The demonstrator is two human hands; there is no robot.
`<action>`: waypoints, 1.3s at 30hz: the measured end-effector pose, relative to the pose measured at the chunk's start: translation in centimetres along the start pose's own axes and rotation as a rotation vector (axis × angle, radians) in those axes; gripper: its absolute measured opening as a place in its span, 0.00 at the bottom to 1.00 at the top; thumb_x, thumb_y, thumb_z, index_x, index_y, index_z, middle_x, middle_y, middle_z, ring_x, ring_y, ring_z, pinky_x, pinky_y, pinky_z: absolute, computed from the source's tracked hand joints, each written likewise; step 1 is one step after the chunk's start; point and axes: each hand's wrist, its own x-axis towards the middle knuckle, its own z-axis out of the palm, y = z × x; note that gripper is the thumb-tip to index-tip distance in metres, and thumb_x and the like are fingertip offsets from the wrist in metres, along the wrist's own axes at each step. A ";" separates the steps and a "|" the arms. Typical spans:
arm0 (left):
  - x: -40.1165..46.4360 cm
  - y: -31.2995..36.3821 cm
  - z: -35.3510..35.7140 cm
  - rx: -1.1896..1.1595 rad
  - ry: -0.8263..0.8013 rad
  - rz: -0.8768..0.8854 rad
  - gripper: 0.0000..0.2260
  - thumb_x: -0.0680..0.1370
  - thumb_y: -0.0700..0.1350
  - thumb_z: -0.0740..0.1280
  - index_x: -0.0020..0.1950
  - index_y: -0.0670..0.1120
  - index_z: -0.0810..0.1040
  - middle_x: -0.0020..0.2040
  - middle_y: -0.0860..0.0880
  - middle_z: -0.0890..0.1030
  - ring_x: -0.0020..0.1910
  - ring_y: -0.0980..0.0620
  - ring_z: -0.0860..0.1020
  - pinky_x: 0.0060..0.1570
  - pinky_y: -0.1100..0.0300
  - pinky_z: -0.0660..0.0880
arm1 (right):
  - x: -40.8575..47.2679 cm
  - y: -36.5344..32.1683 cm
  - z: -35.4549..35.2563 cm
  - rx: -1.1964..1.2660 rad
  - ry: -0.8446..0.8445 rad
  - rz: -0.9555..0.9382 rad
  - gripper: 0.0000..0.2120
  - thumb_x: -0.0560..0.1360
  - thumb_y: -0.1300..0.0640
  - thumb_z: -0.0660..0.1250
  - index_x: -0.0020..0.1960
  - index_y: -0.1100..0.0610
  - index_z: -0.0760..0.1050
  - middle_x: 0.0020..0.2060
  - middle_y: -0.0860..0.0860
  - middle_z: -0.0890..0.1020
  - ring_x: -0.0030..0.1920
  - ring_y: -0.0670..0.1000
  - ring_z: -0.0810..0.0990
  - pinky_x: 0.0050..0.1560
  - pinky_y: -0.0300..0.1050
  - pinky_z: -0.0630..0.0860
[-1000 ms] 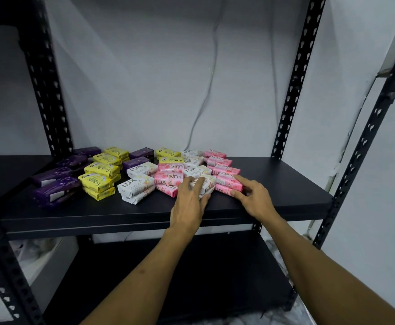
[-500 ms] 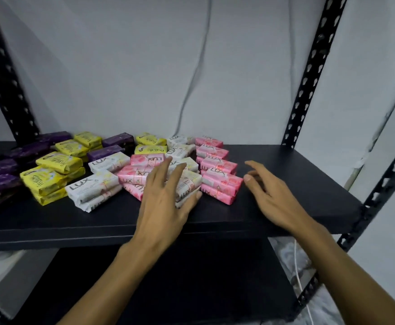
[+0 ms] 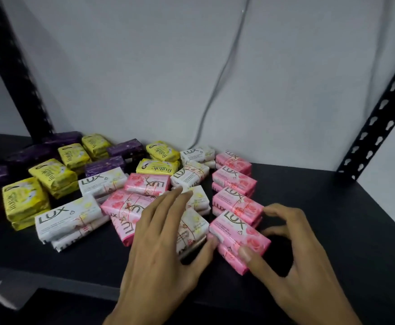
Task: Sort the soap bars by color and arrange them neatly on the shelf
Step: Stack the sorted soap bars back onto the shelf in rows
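While my left hand [image 3: 159, 240] lies flat with fingers spread over the white soap bars [image 3: 191, 228], my right hand [image 3: 295, 254] now curls around the front pink soap stack [image 3: 238, 235], thumb on its near corner, fingers at the far end. Half a second ago that hand was just hovering open beside it. The stack sits near the shelf [image 3: 332, 219] front edge, long axis running diagonally from back-left to front-right, in line with the pink row behind.
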 end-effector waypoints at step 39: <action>13.5 4.8 1.4 0.266 -0.879 0.531 0.26 0.68 0.47 0.80 0.63 0.52 0.74 0.51 0.54 0.74 0.52 0.51 0.74 0.45 0.59 0.69 | -5.6 2.8 -6.1 -0.310 0.059 0.036 0.14 0.72 0.52 0.76 0.57 0.49 0.80 0.57 0.39 0.72 0.56 0.41 0.76 0.51 0.33 0.74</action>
